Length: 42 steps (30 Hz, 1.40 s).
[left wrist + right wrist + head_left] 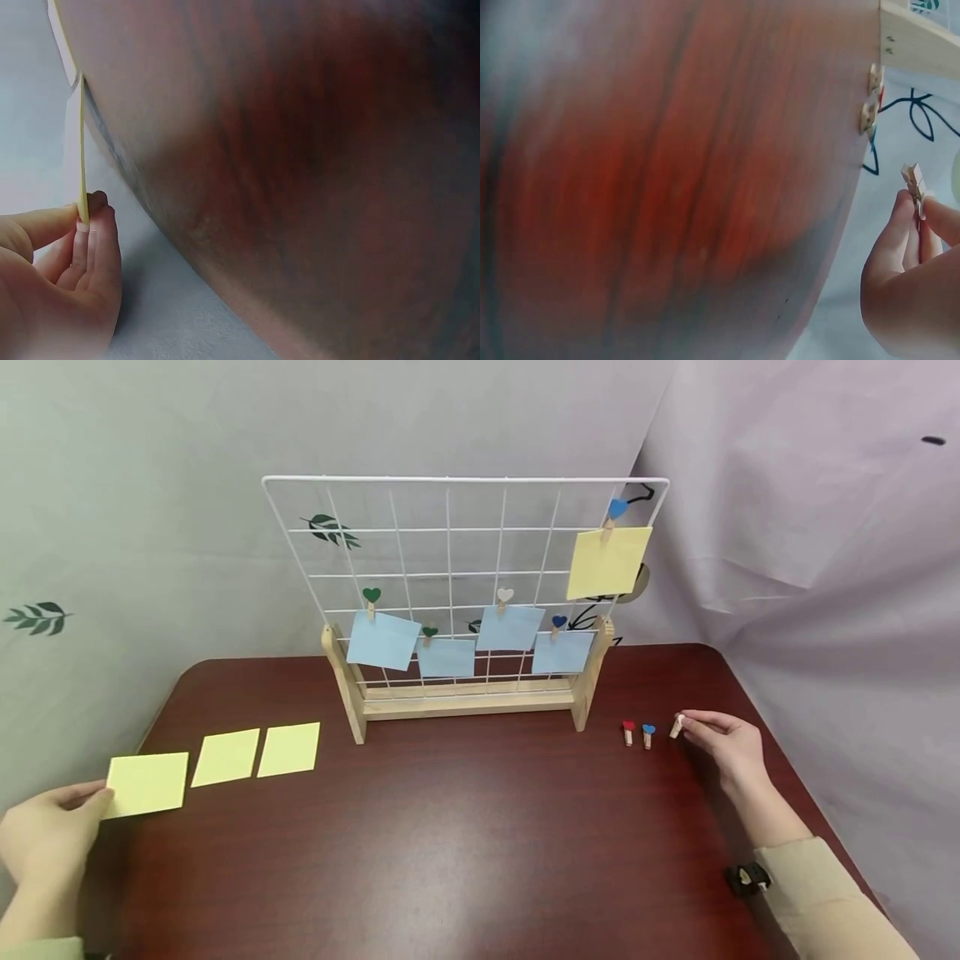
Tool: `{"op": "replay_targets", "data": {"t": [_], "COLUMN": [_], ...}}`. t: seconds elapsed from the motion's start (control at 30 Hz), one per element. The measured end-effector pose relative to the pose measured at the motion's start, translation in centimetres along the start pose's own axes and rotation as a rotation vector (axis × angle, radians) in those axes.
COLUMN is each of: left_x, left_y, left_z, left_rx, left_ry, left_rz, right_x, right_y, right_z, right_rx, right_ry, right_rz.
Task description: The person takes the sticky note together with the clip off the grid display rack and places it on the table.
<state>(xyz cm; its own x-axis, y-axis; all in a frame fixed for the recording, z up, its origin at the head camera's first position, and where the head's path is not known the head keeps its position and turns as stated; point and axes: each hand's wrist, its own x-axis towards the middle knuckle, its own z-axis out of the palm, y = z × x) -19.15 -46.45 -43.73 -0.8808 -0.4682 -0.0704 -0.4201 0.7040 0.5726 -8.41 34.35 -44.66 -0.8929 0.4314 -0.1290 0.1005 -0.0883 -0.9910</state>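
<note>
My left hand (52,835) pinches a yellow sticky note (146,783) by its left edge, thumb on top. In the left wrist view the note (78,150) shows edge-on between thumb and fingers. Two more yellow notes (227,757) (289,749) lie in a row just right of it. At the table's right side my right hand (729,745) pinches a small wooden clothespin (677,727) with a white heart. The right wrist view shows this clothespin (913,180) between thumb and fingertips. Left of that hand lie a red-heart clothespin (628,733) and a blue-heart clothespin (648,737).
A white wire grid (448,530) stands on a wooden base (465,703) at the back of the dark red table (450,827). Several blue notes (384,642) hang low on it from heart clothespins. One yellow note (609,563) hangs at its upper right under a blue-heart clothespin (617,510).
</note>
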Motion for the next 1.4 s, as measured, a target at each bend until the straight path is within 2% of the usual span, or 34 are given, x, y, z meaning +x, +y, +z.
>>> {"op": "replay_targets", "data": {"t": [0.1,0.27,0.4,0.53,0.7,0.8,1.0,1.17,1.3,1.4], "left_x": [-0.3,-0.6,-0.6,-0.6,-0.8,-1.1,-1.6,-1.3,-0.9,-0.9], "left_y": [0.5,1.2,1.4,1.6,1.9,2.0,2.2,1.8,1.3,1.3], "left_z": [0.1,0.2,0.4,0.6,0.9,0.8,0.8,0.7,0.7,0.6], "left_rx": [0.071,0.126,0.145,0.168,0.193,0.21,0.218,0.23,0.25,0.252], "left_ry": [-0.012,-0.044,-0.025,0.012,0.041,0.042,-0.003,-0.015,-0.02,-0.038], "left_rz": [0.028,0.015,0.051,0.106,0.121,0.129,0.151,0.175,0.203,0.197], "right_x": [0.4,1.0,1.4,1.8,2.3,2.4,2.4,2.4,2.4,2.3], "right_y": [0.2,0.5,0.7,1.0,1.2,1.2,1.2,1.3,1.3,1.2], "right_z": [-0.4,-0.7,-0.7,-0.5,-0.1,0.1,-0.2,-0.3,-0.2,0.0], "right_rx": [-0.051,-0.2,-0.306,-0.36,-0.433,-0.466,-0.494,-0.468,-0.482,-0.507], "right_ry": [-0.004,-0.029,-0.067,-0.078,-0.064,-0.061,-0.049,-0.051,-0.046,-0.023], "right_rz": [0.026,0.082,0.102,0.093,0.082,0.086,0.082,0.093,0.089,0.08]}}
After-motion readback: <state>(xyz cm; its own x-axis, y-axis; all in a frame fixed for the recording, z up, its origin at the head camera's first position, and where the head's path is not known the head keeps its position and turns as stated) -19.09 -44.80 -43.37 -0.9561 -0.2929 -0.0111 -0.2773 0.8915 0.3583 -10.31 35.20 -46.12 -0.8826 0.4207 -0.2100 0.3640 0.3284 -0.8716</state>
